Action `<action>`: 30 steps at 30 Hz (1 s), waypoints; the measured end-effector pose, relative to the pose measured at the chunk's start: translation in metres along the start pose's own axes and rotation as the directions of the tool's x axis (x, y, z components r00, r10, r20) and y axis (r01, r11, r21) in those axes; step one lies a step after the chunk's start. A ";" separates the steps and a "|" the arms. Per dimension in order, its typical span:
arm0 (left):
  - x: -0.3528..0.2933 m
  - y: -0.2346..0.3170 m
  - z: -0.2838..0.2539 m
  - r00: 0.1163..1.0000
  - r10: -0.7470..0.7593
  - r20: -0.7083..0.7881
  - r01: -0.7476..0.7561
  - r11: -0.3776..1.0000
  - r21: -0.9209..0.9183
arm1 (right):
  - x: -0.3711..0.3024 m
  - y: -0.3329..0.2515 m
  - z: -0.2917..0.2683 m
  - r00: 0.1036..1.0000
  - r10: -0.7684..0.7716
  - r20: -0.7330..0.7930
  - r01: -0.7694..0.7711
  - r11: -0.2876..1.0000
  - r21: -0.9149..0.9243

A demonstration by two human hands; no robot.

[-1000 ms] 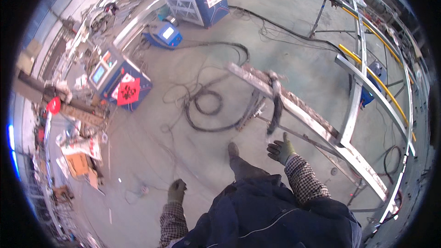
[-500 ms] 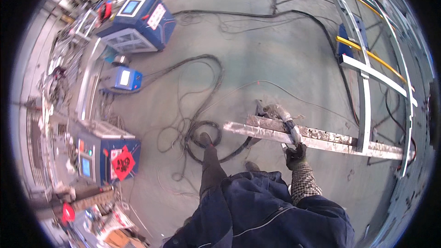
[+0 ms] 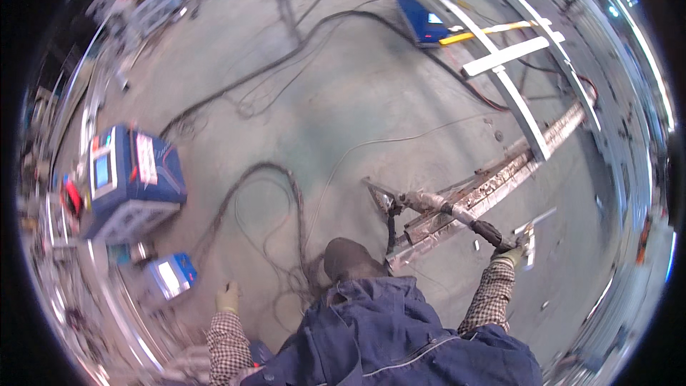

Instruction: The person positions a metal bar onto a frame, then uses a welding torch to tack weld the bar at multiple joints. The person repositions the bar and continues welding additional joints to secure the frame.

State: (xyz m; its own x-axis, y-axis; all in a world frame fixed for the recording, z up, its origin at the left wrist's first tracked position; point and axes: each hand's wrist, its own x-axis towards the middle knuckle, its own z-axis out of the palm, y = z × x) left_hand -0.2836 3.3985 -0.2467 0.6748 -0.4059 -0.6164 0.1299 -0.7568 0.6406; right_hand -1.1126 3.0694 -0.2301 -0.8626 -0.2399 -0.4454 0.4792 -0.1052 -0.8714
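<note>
Tool (image 3: 464, 215) across beam (image 3: 500, 191) edge; floor (image 3: 443, 271) beyond

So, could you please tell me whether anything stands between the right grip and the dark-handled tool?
Nothing visible does: the gloved right grip is closed on the handle end of the dark-handled tool. The metal beam passes beneath the tool, not between them.

tool handle (image 3: 488, 231): matt | beam (image 3: 500, 189): rough metal | crossbar (image 3: 507, 56): smooth metal | jacket (image 3: 400, 329): matt cloth
</note>
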 end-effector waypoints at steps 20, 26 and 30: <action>0.015 0.566 0.334 -0.048 0.356 0.933 -0.193 0.913 -0.358 | -0.439 0.007 0.310 0.175 0.066 0.982 0.732 0.659 -0.175; 0.124 0.622 0.366 -0.084 0.321 0.944 -0.314 0.890 -0.330 | -0.468 0.042 0.403 0.209 0.231 0.950 0.713 0.629 -0.310; 0.135 0.689 0.396 -0.171 0.202 0.964 -0.374 0.892 -0.253 | -0.470 0.028 0.471 0.322 0.147 0.935 0.697 0.632 -0.339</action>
State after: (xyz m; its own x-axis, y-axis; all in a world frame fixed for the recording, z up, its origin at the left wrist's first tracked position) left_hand -0.3913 2.6197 -0.0699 -0.7896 -0.5776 -0.2071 0.0471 -0.3935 0.9181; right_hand -0.6176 2.7243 0.0515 -0.0558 -0.9953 -0.0793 -0.3536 0.0940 -0.9307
